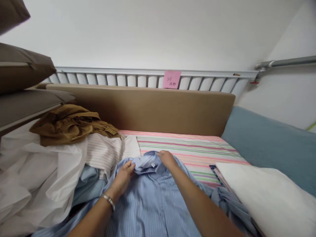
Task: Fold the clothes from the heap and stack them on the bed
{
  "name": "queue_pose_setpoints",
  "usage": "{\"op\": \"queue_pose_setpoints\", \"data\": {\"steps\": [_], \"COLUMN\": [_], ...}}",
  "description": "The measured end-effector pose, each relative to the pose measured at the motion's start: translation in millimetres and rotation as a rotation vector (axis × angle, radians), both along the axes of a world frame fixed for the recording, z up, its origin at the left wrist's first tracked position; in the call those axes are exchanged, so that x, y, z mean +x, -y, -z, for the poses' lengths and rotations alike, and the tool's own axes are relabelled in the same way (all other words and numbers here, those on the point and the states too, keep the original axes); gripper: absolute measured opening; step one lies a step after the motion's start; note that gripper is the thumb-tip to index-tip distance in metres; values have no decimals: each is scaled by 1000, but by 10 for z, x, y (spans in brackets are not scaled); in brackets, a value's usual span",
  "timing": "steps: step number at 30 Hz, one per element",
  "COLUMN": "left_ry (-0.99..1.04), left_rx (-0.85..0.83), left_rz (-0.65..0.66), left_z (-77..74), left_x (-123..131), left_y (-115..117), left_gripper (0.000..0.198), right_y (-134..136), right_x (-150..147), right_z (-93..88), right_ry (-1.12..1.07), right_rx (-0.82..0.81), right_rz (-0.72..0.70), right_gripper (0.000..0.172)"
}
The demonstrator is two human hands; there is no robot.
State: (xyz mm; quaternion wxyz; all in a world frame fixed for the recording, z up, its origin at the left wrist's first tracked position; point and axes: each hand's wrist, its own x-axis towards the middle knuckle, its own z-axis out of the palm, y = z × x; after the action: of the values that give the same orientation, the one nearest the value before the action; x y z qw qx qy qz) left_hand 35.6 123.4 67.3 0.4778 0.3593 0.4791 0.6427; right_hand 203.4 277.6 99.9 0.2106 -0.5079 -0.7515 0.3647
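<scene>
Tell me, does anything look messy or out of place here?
Yes: left of the blue striped shirt, a brown garment and a white cloth lie in a crumpled heap, untidy against the smoother white fabric at right. I see no spill or damage.

Two bare hands (123, 177), one silver metal bracelet (109, 201), one blue striped button-front shirt (148, 204); one crumpled mustard-brown cloth garment (66, 126) by the pink-and-white striped sheet's (187, 144) visible far-left corner; one square pink paper note (172, 80).
</scene>
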Motion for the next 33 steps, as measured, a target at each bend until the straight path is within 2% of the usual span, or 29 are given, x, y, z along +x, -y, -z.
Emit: {"op": "queue_pose_setpoints", "data": {"steps": [4,7,11,14,18,20,21,24,26,29,33], "left_ry": [69,34,-104,-266,-510,-650,-756,-1152,-1310,-1335,-1262], "left_rx": [-72,-125,-192,-217,-183,-97,-35,101,102,79,61], "left_rz": [-138,-157,-197,-258,-309,-271,-211,65,196,212,126], "left_z": [-32,-84,-124,-121,-223,-343,-407,-557,-594,-596,-641], "left_x": [-192,-296,-419,-500,-434,-280,-181,119,249,279,146], "left_y": [-173,-299,-392,-411,-423,-447,-465,-551,-620,-717,-803], "left_gripper": [26,24,24,18,8,14,18,32,29,9,23], "right_y": [-77,-47,-18,-28,-44,-47,-47,-44,-38,-19,42], "right_x": [477,702,773,774,776,768,761,740,742,782,866], "right_z": [-41,-47,9,57,94,97,95,70,44,2,-66], "right_ry": [-270,-459,-647,-772,-863,-878,-882,-888,-892,-893,-830], "right_rx": [-266,-435,-594,-652,-700,-717,-722,-734,-734,-738,-716], "right_rz": [-116,-185,-232,-229,-212,-206,-203,-210,-215,-226,-297], "right_gripper": [34,37,32,29,33,34,35,37,37,42,54]}}
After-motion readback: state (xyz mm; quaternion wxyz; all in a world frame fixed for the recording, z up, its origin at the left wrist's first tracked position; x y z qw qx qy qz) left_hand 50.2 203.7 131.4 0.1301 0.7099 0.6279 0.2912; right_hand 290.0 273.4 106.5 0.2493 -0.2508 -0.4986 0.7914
